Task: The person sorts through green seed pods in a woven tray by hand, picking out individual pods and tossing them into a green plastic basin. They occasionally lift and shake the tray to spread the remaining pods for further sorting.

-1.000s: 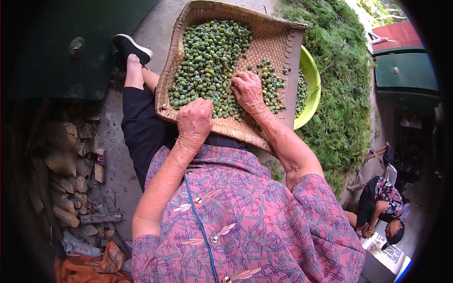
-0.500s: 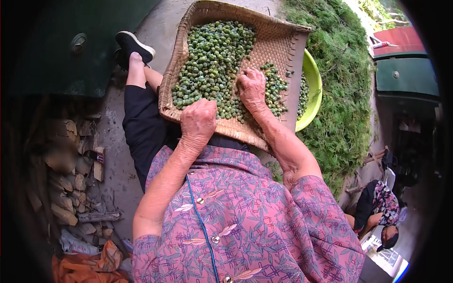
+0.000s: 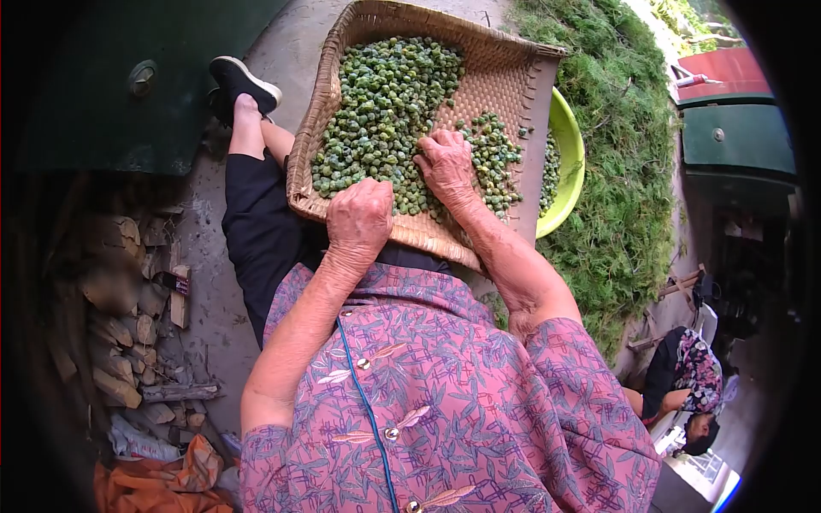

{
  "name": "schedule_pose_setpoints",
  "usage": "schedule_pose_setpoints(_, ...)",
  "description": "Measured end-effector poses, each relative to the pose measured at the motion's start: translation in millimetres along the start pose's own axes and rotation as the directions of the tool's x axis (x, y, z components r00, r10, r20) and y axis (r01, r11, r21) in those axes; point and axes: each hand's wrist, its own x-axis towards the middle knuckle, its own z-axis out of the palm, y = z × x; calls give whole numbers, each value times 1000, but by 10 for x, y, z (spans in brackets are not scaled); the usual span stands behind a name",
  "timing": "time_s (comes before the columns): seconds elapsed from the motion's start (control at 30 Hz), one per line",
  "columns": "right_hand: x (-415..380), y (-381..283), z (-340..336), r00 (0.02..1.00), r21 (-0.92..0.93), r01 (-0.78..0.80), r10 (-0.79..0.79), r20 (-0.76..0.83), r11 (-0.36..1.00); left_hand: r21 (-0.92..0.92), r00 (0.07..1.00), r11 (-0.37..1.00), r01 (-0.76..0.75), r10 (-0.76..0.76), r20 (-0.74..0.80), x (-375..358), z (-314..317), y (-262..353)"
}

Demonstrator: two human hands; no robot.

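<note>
A woven winnowing basket, open on its right side, rests across my lap. Small knobby green cones fill its left part in a thick pile, and a smaller group of cones lies on the right. My left hand is closed in a fist over the near rim, its fingertips hidden. Between the two groups is my right hand, its fingers bent and touching the edge of the big pile. What lies under those fingers is hidden. A yellow-green basin with more cones stands beneath the basket's open side.
Cut evergreen branches cover the ground to the right. Split firewood and an orange cloth lie at left. A dark green panel is at upper left. Another person sits at lower right.
My right hand has moved a little left, toward the big pile, and its fingers reach out slightly more. My left hand and the basket stay put. The other person's head has tilted.
</note>
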Motion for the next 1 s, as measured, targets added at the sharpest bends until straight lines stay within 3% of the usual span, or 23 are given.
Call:
schedule_pose_setpoints(0.17,-48,117,36,998,-48,37,-39,-41,998,26,994,999,46,-49,103,-14,-23,-11)
schedule_pose_setpoints(0.23,-82,214,2,995,-129,-83,75,-62,988,15,994,999,38,-40,100,-14,-27,-15)
schedule_pose_setpoints(0.3,-87,290,-57,975,-188,-164,130,-180,968,33,993,999,41,-44,105,-15,-32,-4)
schedule_pose_setpoints(0.37,-70,290,-100,958,-193,-151,95,-272,970,50,993,998,38,-44,109,-5,-22,6)
schedule_pose_setpoints(0.4,-61,267,-106,957,-193,-152,96,-273,969,47,992,998,38,-43,115,-4,-22,4)
schedule_pose_setpoints(0.47,-43,192,-82,993,-5,-41,40,-111,999,48,992,998,38,-44,120,-3,-20,-5)
schedule_pose_setpoints(0.57,-11,54,22,1000,38,-2,3,-25,999,38,993,998,41,-45,108,-9,-12,-11)
schedule_pose_setpoints(0.77,34,-1,76,999,-36,-8,9,31,999,42,992,998,38,-43,117,-1,-27,8)
schedule_pose_setpoints(0.87,31,94,-38,995,-23,-18,16,-94,1000,20,995,999,40,-41,90,-9,-24,-12)
schedule_pose_setpoints(1.0,21,334,-201,961,-140,-226,196,-197,964,33,993,999,35,-38,108,-6,-29,10)
